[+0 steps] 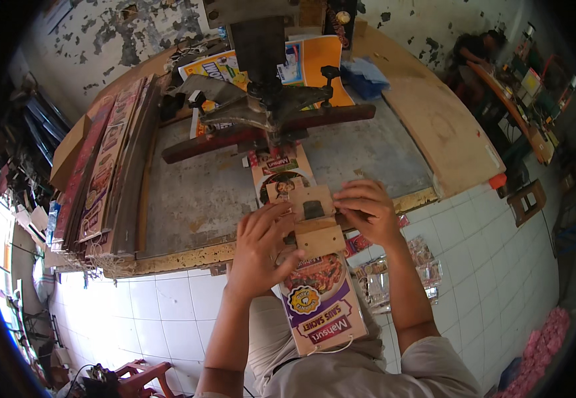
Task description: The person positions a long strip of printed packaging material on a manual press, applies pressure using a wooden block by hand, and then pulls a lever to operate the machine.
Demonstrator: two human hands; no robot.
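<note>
A flat tan wooden block point(320, 240), in two joined sections, lies across a long printed card strip; its far section has a dark, tab-shaped patch. My left hand point(261, 247) is on the block's left side, thumb and fingers spread along that edge. At the far right corner my right hand point(369, 211) pinches the block with curled fingers. Toward me, the printed card strip point(322, 312) hangs over my lap, with a cord loop at its near end. Beyond the block, more printed card point(276, 171) lies on the metal bed, under the press head point(271, 119).
Bundled printed card strips point(105, 166) are stacked at the left of the press bed point(192, 199). A brown board point(444, 139) lies to the right. Packaged sachets point(400, 272) are below the bed's right edge. A person point(477, 53) sits at a far-right bench.
</note>
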